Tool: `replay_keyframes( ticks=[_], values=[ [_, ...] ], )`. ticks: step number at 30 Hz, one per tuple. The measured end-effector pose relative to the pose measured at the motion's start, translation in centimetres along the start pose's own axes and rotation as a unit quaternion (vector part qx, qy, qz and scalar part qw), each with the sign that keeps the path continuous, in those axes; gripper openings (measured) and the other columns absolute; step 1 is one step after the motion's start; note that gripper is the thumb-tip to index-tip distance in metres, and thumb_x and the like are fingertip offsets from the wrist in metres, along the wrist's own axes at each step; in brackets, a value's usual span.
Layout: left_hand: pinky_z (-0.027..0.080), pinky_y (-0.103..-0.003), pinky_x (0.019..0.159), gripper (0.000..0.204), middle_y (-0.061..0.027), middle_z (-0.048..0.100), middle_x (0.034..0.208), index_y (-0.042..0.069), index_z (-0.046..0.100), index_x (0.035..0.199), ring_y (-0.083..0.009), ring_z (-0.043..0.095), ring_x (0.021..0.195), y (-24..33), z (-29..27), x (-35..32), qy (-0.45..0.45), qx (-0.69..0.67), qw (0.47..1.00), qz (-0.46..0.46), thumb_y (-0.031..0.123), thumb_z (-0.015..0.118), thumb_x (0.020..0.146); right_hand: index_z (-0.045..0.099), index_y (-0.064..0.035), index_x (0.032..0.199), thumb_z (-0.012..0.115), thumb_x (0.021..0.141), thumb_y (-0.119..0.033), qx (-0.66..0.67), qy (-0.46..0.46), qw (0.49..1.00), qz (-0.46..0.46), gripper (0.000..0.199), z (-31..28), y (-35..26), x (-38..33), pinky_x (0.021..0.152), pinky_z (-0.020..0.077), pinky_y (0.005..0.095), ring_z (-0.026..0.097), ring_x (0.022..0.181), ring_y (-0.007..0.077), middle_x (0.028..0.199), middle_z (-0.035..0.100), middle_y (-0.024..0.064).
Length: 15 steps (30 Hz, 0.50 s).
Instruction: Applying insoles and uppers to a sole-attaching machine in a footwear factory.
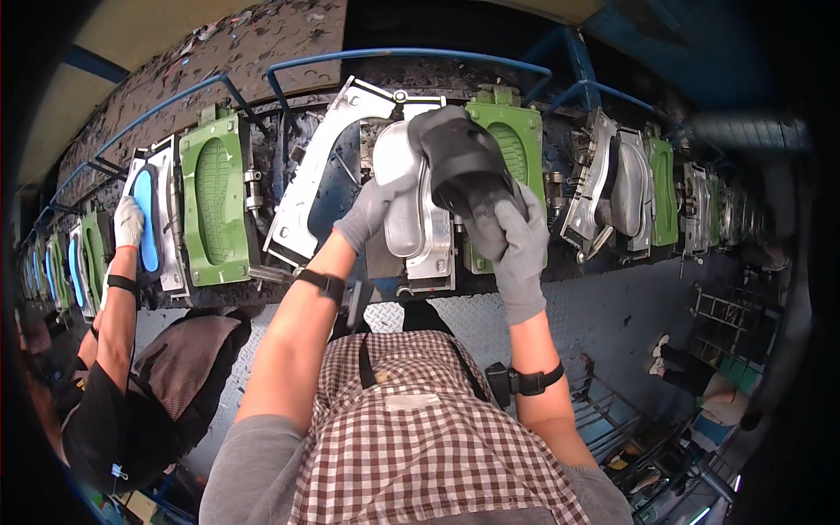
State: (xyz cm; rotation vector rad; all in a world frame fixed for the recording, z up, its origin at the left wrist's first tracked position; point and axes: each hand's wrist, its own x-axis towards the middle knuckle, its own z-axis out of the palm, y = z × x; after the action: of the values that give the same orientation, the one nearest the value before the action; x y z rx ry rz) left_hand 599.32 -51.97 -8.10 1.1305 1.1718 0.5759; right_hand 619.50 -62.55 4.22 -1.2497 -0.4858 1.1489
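A black clog-like shoe point(459, 157) with a wide opening hangs over the mould, gripped at its lower edge by my right hand point(519, 241) in a grey glove. My left hand point(376, 210), also gloved in grey, lies against the middle of a silver foot-shaped last point(404, 232), its fingers stretched toward the shoe. Whether those fingertips touch the shoe, I cannot tell. The last sits on a metal mould plate point(442, 262). To its left a silver mould frame point(293, 206) is tilted up. Partly behind the shoe and my right hand is a green sole mould point(506, 118).
Another green sole mould point(214, 201) stands to the left. There a co-worker's gloved hand point(129, 221) touches a blue insole-shaped piece point(145, 214). More moulds point(626, 184) continue to the right. Blue rails point(402, 52) run behind. A metal rack point(731, 311) and another person point(726, 398) are at right.
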Motion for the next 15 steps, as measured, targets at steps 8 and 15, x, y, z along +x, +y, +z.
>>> replay_keyframes(
  ticks=[8, 15],
  values=[
    [0.057, -0.033, 0.09, 0.042, -0.0107, 0.072, 0.114, -0.006, 0.064, 0.127, -0.0186, 0.07, 0.099, -1.0, -0.8, -5.0, -0.04, -0.214, 0.974, -0.056, 0.016, 0.07, 0.091, 0.065, -0.0072, 0.127, 0.068, 0.088, -0.001, -0.348, 0.016, 0.887, -0.303, 0.039, 3.5, 3.9, 7.4, 0.095, 0.0558, 0.0354, 0.068, 0.109, 0.0265, 0.11, 0.067, 0.012],
    [0.057, -0.036, 0.09, 0.064, -0.0158, 0.071, 0.119, -0.001, 0.051, 0.14, -0.0242, 0.07, 0.107, -9.1, -3.6, -8.7, -0.056, 0.204, 0.977, -0.008, 0.023, 0.076, 0.086, 0.069, -0.0214, 0.118, 0.062, 0.092, -0.029, -0.633, -0.391, 0.638, -0.198, 0.028, 9.9, 8.1, 2.1, 0.086, 0.0561, 0.0448, 0.069, 0.099, 0.0331, 0.111, 0.068, 0.0102]
  ],
)
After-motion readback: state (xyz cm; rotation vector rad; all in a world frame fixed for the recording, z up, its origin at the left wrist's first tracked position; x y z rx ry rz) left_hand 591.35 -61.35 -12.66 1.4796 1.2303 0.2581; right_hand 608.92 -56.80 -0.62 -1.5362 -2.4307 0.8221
